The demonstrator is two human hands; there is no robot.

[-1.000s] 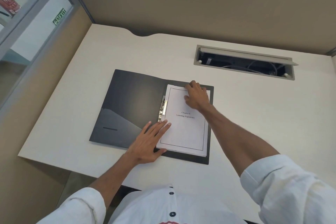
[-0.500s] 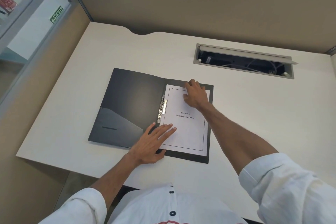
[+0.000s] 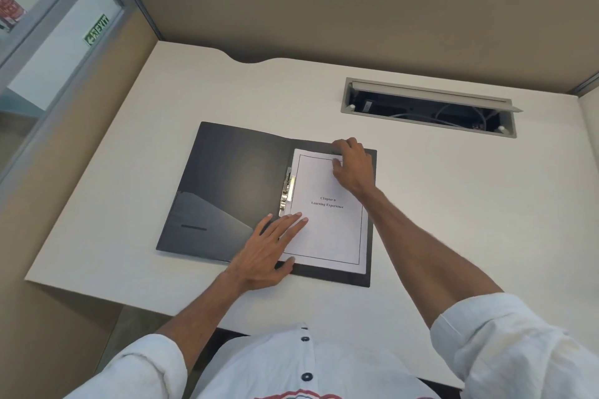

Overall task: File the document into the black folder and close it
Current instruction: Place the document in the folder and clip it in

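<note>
The black folder [image 3: 227, 185] lies open on the desk, its inner pocket at the lower left. A white printed document [image 3: 327, 230] rests on the folder's right half, beside the metal clip [image 3: 287, 194] at the spine. My left hand [image 3: 269, 253] lies flat, fingers spread, on the document's lower left corner and the folder's bottom edge. My right hand [image 3: 355, 165] presses on the document's top right corner, fingers curled over the sheet's upper edge.
The pale desk [image 3: 453, 204] is boxed in by tan cubicle panels at the back and left. An open cable tray [image 3: 428, 107] with wires is sunk into the desk at the back right. The desk's front edge runs just below the folder.
My left hand has slid a little to the right and up along the document's lower left edge. The document now sits squarer on the folder's right half. My right hand stays at the top corner.
</note>
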